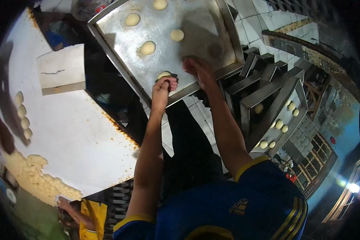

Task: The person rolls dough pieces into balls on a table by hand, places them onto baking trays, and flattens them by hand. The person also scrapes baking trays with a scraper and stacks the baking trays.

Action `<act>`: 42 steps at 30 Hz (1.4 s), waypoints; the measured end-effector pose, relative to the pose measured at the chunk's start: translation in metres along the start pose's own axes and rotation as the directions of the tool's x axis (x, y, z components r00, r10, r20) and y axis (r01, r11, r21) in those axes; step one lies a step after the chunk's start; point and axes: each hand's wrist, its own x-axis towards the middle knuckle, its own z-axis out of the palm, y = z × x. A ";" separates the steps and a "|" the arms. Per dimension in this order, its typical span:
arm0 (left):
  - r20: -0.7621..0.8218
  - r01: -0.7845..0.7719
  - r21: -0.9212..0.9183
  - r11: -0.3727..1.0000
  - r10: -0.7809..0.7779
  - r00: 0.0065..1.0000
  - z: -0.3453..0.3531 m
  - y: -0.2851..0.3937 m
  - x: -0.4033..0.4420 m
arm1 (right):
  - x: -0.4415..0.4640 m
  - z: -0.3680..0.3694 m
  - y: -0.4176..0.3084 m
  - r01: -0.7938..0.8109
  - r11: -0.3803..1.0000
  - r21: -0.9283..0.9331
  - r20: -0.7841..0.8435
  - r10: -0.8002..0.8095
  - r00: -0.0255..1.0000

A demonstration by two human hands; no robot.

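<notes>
Over the near edge of a metal tray point(126, 52), my left hand point(166, 89) is closed with its fingers curled in. Just beyond its knuckles sits a pale dough ball point(164, 75), partly covered by the hand and a dark patch. Whatever the curled fingers hold is hidden. To the right, my right hand point(197, 69) hovers above or rests on the tray surface, fingers stretched out and holding nothing. Farther up the tray lie several round dough balls, the nearest a dough ball point(148, 48) left of centre.
Stacked metal trays point(254, 100) stand at the right, one bearing several dough balls point(279, 124). On the left is a white table point(96, 148) with a row of dough balls point(21, 111), a heap of dough point(36, 176) and a white box point(62, 70). A co-worker's hand point(64, 203) touches the table's near edge.
</notes>
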 end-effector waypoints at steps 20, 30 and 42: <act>-0.381 -0.164 0.890 0.426 0.891 0.248 -0.386 0.320 -0.246 | -0.123 0.579 -0.031 0.863 0.456 -0.215 0.958 -0.072 0.277; -0.049 -0.136 0.982 0.133 0.869 0.492 -0.500 0.338 -0.196 | -0.121 0.723 0.044 0.755 -0.610 -0.243 0.954 -0.007 0.301; 0.029 -0.402 0.897 0.185 0.882 0.470 -0.291 0.409 -0.202 | -0.101 0.461 -0.132 0.762 0.647 -0.002 0.781 -0.475 0.406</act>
